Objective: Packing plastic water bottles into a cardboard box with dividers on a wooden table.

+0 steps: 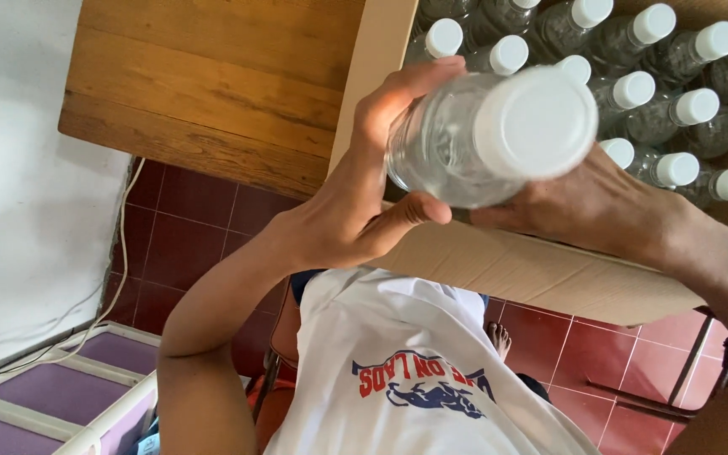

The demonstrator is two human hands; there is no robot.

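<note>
A clear plastic bottle with a white screw cap is held up close to the camera, cap end toward me. My left hand wraps its body from the left, fingers over the top and thumb underneath. My right hand supports it from below and from the right. Behind them, an open cardboard box holds several identical clear bottles with white caps, standing in rows.
A wooden table lies at upper left, beside a white wall with a cable running down it. Dark red floor tiles are below. A white-framed purple rack stands at lower left. My white printed shirt fills the bottom centre.
</note>
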